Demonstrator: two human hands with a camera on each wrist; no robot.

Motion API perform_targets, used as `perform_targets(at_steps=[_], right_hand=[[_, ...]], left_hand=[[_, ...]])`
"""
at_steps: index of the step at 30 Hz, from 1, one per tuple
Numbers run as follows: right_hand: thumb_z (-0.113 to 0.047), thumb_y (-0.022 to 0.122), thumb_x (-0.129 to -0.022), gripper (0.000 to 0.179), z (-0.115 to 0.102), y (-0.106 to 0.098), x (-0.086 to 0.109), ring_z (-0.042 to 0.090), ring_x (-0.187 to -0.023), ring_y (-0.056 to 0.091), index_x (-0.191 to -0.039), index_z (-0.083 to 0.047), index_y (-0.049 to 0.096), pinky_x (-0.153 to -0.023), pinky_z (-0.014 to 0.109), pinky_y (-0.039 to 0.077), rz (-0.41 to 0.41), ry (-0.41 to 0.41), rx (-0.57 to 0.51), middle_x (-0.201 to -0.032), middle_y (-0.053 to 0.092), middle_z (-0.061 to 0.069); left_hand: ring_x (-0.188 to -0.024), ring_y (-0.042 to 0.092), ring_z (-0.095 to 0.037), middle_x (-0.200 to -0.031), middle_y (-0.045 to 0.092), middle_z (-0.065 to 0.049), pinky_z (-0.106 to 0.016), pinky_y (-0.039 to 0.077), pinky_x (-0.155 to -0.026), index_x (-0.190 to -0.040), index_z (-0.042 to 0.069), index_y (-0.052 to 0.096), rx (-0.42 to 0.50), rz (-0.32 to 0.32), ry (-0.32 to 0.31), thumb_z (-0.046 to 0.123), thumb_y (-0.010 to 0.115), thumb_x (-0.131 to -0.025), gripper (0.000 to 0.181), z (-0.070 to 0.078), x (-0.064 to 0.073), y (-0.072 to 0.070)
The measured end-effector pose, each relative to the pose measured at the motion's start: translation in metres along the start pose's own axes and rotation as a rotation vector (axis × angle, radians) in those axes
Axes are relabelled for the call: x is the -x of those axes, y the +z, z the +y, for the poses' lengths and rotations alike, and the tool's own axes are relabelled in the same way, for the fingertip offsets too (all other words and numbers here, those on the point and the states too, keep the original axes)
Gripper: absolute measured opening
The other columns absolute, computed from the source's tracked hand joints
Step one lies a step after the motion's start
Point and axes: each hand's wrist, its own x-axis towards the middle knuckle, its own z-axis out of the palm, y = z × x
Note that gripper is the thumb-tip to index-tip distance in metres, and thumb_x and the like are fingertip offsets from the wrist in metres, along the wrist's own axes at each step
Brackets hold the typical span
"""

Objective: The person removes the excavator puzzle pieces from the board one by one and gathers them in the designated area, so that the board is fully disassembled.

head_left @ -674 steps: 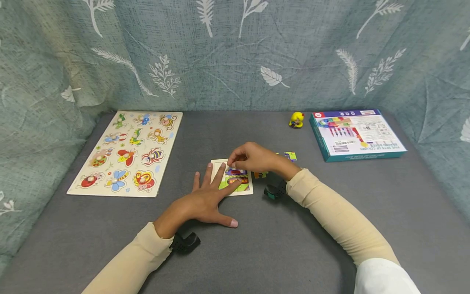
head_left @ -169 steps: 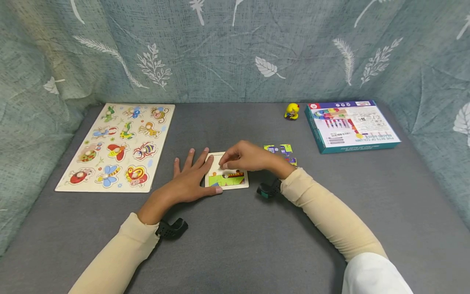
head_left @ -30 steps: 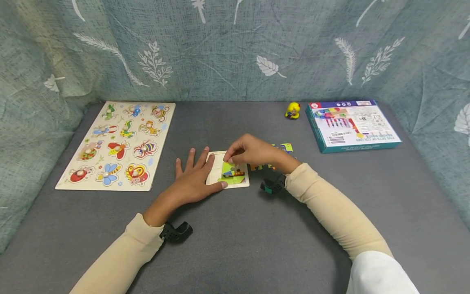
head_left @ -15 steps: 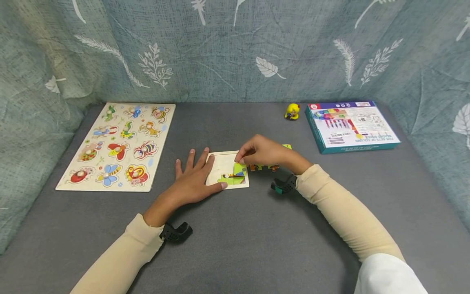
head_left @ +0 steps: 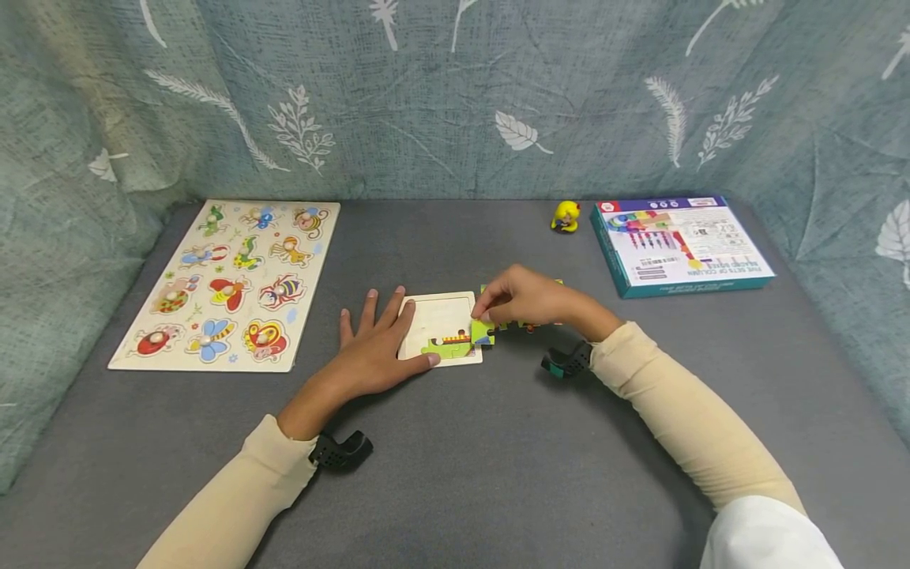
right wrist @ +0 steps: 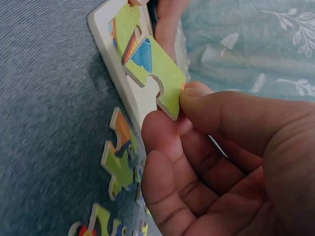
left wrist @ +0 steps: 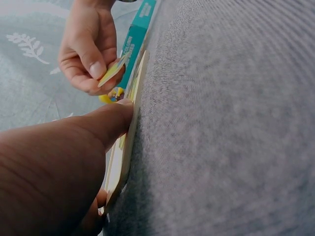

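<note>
My right hand (head_left: pixel 526 299) pinches a green puzzle piece (right wrist: pixel 165 73) with a blue patch between thumb and fingers. The piece is raised over the right edge of a small wooden puzzle tray (head_left: pixel 434 312). Joined green pieces (head_left: pixel 448 348) lie along the tray's bottom, while its upper part shows bare wood. Fingers spread, my left hand (head_left: pixel 373 356) rests at the tray's left side, its thumb on the lower edge. Several loose puzzle pieces (right wrist: pixel 118 164) lie on the table right of the tray, partly hidden under the right hand in the head view.
A large insect peg puzzle board (head_left: pixel 227 284) lies at the left. Toward the back right are a small yellow toy figure (head_left: pixel 565 216) and a teal-edged box (head_left: pixel 682 246). A patterned curtain (head_left: pixel 426 103) hangs behind the grey tabletop (head_left: pixel 455 474).
Over the last second my right hand has carried the green piece rightward across the tray to its right edge. The left hand stays put. Much earlier, the tray held more pieces.
</note>
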Motion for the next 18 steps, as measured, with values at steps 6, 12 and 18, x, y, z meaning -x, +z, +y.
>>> perform_targets(at_steps=[6, 12, 18], right_hand=[[0.002, 0.062, -0.092, 0.016, 0.004, -0.002, 0.007, 0.014, -0.082, 0.065, -0.104, 0.004, 0.072, -0.071, 0.029, 0.05, -0.005, -0.008, 0.026, -0.096, 0.072, 0.008], [0.001, 0.064, -0.09, 0.014, 0.005, -0.003, 0.013, 0.011, -0.065, 0.055, -0.1, 0.003, 0.074, -0.058, 0.027, 0.046, -0.048, 0.02, 0.039, -0.091, 0.072, 0.006], [0.004, 0.064, -0.089, 0.014, 0.005, -0.002, 0.015, 0.011, -0.085, 0.064, -0.1, 0.005, 0.073, -0.075, 0.028, 0.051, -0.123, 0.012, 0.034, -0.094, 0.072, 0.008]], left_hand=[[-0.144, -0.014, -0.039, -0.162, 0.002, -0.013, -0.067, -0.014, -0.103, -0.155, 0.004, 0.017, 0.002, 0.007, 0.003, 0.06, 0.059, -0.088, 0.096, 0.0, 0.0, 0.001], [-0.144, -0.014, -0.04, -0.162, 0.003, -0.014, -0.066, -0.014, -0.103, -0.155, 0.003, 0.018, 0.008, 0.011, 0.005, 0.059, 0.06, -0.088, 0.097, 0.001, 0.001, 0.001], [-0.144, -0.014, -0.04, -0.162, 0.003, -0.014, -0.066, -0.014, -0.104, -0.155, 0.003, 0.018, 0.008, 0.014, 0.005, 0.059, 0.06, -0.088, 0.096, 0.001, 0.001, 0.001]])
